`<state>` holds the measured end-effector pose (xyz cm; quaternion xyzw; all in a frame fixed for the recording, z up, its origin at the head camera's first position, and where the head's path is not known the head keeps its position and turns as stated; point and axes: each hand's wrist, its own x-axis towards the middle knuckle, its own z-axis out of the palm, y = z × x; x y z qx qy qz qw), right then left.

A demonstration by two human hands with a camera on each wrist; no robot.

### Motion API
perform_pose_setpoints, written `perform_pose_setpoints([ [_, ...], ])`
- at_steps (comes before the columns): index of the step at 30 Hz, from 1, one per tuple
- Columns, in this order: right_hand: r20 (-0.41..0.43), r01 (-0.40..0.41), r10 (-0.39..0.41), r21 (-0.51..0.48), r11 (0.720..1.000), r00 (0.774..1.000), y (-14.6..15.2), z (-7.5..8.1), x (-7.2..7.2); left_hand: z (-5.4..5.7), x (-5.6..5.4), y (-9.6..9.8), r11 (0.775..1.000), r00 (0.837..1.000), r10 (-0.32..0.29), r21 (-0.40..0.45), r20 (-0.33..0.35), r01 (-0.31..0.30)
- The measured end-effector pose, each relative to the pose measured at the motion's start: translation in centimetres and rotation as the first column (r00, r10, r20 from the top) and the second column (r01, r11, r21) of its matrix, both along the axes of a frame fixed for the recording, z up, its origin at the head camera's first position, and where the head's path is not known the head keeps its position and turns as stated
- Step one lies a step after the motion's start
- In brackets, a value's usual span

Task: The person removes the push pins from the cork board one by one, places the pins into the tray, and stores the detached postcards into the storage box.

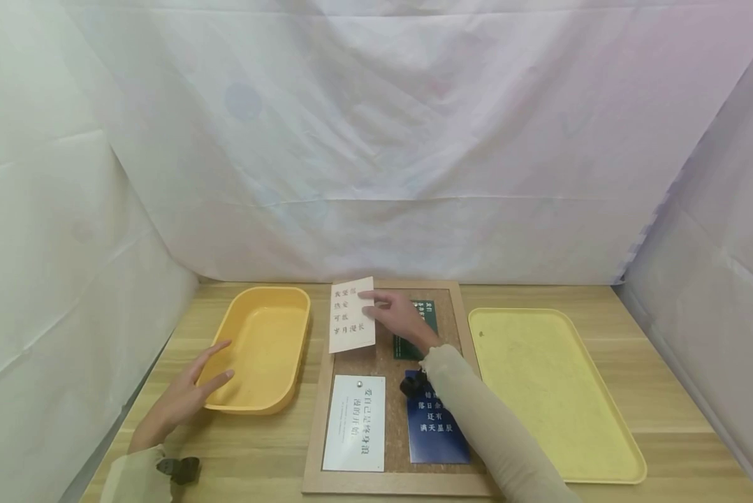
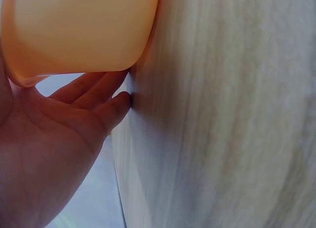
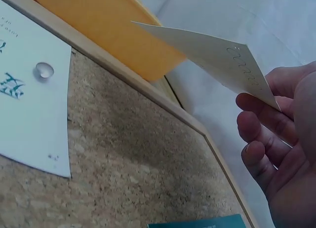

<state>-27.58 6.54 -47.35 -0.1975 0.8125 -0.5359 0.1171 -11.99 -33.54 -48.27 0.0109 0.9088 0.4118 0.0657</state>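
My right hand [image 1: 401, 318] pinches a pale card [image 1: 345, 314] with dark writing by its right edge, thumb on one face and fingers on the other. The card is tilted over the upper left of a framed cork board [image 1: 389, 363]. In the right wrist view, the card [image 3: 217, 57] stands away from the bare cork. My left hand [image 1: 184, 395] rests at the lower left rim of an orange plastic bin [image 1: 260, 349], fingers loosely extended. In the left wrist view, several fingertips lie beside the bin's outer wall, close to the table.
On the cork board are a white card [image 1: 353, 423] with a round pin at its top, a dark green card [image 1: 406, 346] and a blue card [image 1: 438, 447], partly under my right forearm. A yellow tray [image 1: 540, 391] lies right of the board. White cloth [image 1: 376, 175] hangs behind the table.
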Motion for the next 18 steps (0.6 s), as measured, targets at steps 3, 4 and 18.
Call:
perform_pose_setpoints([
  [3, 0.005, -0.002, 0.002, -0.007, 1.0, 1.0, -0.2, 0.3, 0.2, 0.0, 0.0, 0.0, 1.0, 1.0, 0.003, -0.004, -0.002, -0.003],
  [4, 0.009, -0.005, 0.005, -0.01, 1.0, 1.0, -0.2, 0.4, 0.2, 0.0, 0.0, 0.0, 1.0, 1.0, 0.003, -0.002, -0.004, -0.003],
  [18, 0.042, -0.048, 0.052, -0.082, 0.996, 0.998, -1.8, 1.1, 0.5, 0.0, 0.0, -0.1, 1.0, 1.0, 0.002, 0.009, 0.025, -0.002],
])
